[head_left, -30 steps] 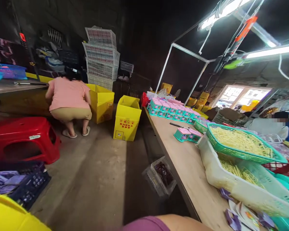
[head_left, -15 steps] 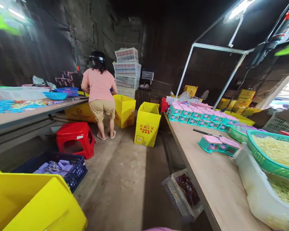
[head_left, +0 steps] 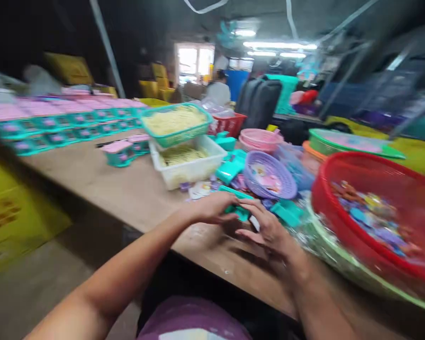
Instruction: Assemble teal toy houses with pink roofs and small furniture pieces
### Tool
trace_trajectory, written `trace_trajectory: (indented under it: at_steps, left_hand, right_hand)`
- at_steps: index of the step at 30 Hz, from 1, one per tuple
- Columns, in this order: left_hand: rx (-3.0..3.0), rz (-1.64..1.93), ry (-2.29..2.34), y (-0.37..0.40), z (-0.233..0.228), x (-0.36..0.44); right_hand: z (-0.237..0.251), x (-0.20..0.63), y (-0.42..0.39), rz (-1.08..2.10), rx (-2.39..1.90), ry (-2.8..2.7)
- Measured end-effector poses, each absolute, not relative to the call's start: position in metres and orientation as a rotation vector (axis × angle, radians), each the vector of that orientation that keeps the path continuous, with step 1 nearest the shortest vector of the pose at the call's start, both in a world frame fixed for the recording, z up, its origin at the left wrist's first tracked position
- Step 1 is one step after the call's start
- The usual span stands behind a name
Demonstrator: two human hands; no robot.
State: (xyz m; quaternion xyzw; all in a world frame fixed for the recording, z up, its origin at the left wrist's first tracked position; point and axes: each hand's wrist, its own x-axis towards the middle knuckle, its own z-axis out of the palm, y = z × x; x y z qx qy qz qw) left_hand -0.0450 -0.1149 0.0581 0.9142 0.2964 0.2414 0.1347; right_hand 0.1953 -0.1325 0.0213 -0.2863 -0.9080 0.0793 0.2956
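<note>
My left hand (head_left: pixel 214 208) and my right hand (head_left: pixel 265 226) meet over the wooden table (head_left: pixel 120 184), both closed around a small teal plastic piece (head_left: pixel 239 210). The picture is blurred, so the piece's shape is unclear. More teal pieces (head_left: pixel 230 167) lie just beyond my hands. A purple basket (head_left: pixel 269 174) with a pink card inside sits behind my right hand. A large red basket (head_left: pixel 375 208) of small coloured items stands to the right.
A white tub (head_left: pixel 187 165) of yellow sticks carries a teal basket (head_left: pixel 175 123) of the same. Rows of pink and teal boxes (head_left: pixel 56 123) fill the far left of the table. Yellow cartons (head_left: pixel 10 217) stand on the floor left. Pink bowls (head_left: pixel 260 139) lie behind.
The view has swung right, from the aisle and the person in pink to the table. Both my hands have come into view, holding a teal piece.
</note>
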Motion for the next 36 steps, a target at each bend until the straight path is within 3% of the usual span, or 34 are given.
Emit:
trace_trajectory:
  at_steps: [3, 8, 15, 26, 30, 36]
  left_hand:
    - [2.404, 0.893, 0.816, -0.097, 0.055, -0.042]
    - [2.02, 1.332, 1.163, -0.083, 0.045, -0.07]
    - [1.928, 0.999, 1.15, -0.056, 0.024, -0.041]
    - [1.989, 0.789, 1.183, -0.08, 0.038, -0.026]
    - [2.179, 0.91, 1.268, -0.076, 0.058, -0.052]
    - [2.228, 0.844, 1.81, -0.014, 0.11, -0.152]
  right_hand:
    - [0.015, 0.197, -0.126, 0.291, -0.815, -2.375]
    - [-0.001, 0.184, -0.118, 0.293, -0.814, -2.325]
    - [-0.006, 0.185, -0.113, 0.152, -0.788, -2.228]
    - [0.014, 0.198, -0.122, 0.273, -0.796, -2.065]
    - [0.007, 0.197, -0.12, 0.243, -0.782, -2.109]
    - [0.02, 0.19, -0.12, 0.285, -0.921, -2.214]
